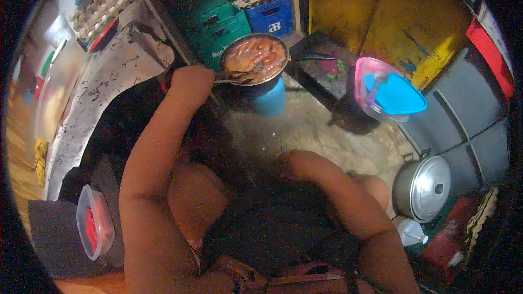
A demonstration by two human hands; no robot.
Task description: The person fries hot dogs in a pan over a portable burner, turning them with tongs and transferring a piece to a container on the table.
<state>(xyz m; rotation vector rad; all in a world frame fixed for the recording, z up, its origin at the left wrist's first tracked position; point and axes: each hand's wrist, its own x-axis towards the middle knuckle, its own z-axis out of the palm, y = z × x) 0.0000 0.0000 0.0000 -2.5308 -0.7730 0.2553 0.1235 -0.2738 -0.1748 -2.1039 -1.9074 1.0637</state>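
My left hand [192, 83] is closed around the handle of a metal utensil [231, 80], whose forked end rests in a round dark pan [285, 65]. Pieces of food [260, 54] in bubbling reddish-brown liquid fill the pan. Below the pan a light-blue object [269, 99] shows. My right hand [297, 164] is low in the middle, near my lap, touching nothing that I can make out. Its fingers are lost in shadow and blur.
Green crates [223, 27] and a blue crate [271, 17] stand behind the pan. Rightward are a pink container [362, 84] with a blue lid [400, 95], a lidded metal pot [430, 189] and a white jug [408, 232]. A plastic tub [103, 228] sits at lower left, egg trays [103, 8] upper left.
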